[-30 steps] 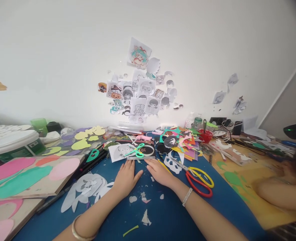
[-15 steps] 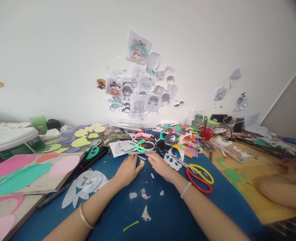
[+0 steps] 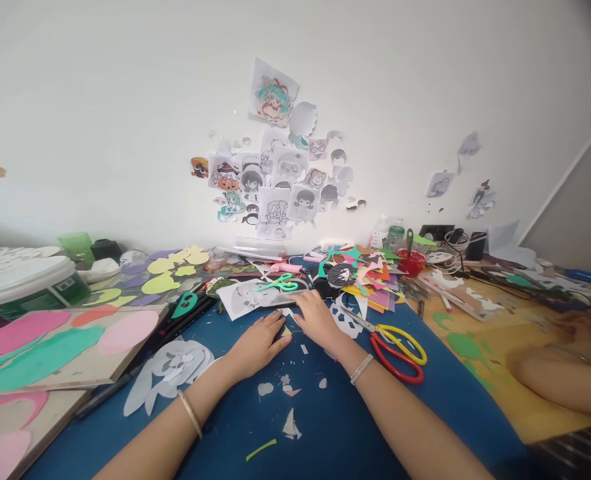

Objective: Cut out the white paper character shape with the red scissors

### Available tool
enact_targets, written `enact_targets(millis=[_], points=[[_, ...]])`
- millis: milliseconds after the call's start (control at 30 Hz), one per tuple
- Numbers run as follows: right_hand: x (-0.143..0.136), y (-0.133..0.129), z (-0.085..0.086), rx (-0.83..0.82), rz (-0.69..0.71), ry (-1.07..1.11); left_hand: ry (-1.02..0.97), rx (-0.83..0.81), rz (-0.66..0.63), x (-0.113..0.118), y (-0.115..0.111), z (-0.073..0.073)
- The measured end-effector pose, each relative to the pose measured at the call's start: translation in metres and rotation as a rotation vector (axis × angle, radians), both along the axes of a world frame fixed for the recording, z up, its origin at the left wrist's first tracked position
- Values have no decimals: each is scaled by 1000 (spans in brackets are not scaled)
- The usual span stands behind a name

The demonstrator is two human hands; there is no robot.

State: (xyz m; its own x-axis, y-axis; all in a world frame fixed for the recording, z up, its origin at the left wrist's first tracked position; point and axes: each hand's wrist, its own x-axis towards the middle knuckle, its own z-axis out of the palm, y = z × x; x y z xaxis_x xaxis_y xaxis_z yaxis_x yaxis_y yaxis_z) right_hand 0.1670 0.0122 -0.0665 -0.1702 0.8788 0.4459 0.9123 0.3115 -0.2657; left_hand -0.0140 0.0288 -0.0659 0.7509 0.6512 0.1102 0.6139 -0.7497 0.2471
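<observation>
My left hand [image 3: 259, 343] lies flat on the blue table cover [image 3: 355, 433], palm down, with its fingers stretched forward and nothing in it. My right hand [image 3: 319, 325] reaches a little farther in, fingers extended over the near edge of a low pile; its fingertips touch something dark-edged there that I cannot make out. On that pile rest small green-handled scissors [image 3: 284, 283] and a printed paper sheet [image 3: 234, 301]. Right of my right hand lie large scissors [image 3: 400, 348] with red and yellow handles, their blades over a white paper with cut-out holes [image 3: 346, 321]. Small paper scraps [image 3: 291, 424] are scattered between my forearms.
Stacked boards with coloured paper shapes [image 3: 45, 353] stand at left, beside white cut-outs [image 3: 173, 367] and black pens [image 3: 190, 319]. Colourful paper offcuts [image 3: 373, 277] heap up behind. Another person's arm [image 3: 560, 380] rests on the yellow table at right.
My right hand has moved slightly forward onto the edge of the pile. The green scissors and printed sheet have shifted a little. My left hand stays flat, slightly lower.
</observation>
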Motion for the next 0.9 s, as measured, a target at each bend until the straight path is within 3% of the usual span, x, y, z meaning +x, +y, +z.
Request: enact_targets(millis=[100,233,433,667,767,900], points=[[3,7,1,97,-72,-261,-63,32,24,3,1,-2],[8,25,3,104,-36,-478,-69,83,16,10,5,-9],[9,44,6,53,110,-582,-43,84,-5,15,1,-8],[17,47,32,41,110,-605,-157,27,-102,9,-12,6],[19,49,42,22,108,-610,-144,89,13,8,-2,3],[20,50,50,-7,92,-609,13,195,252,9,31,-3]])
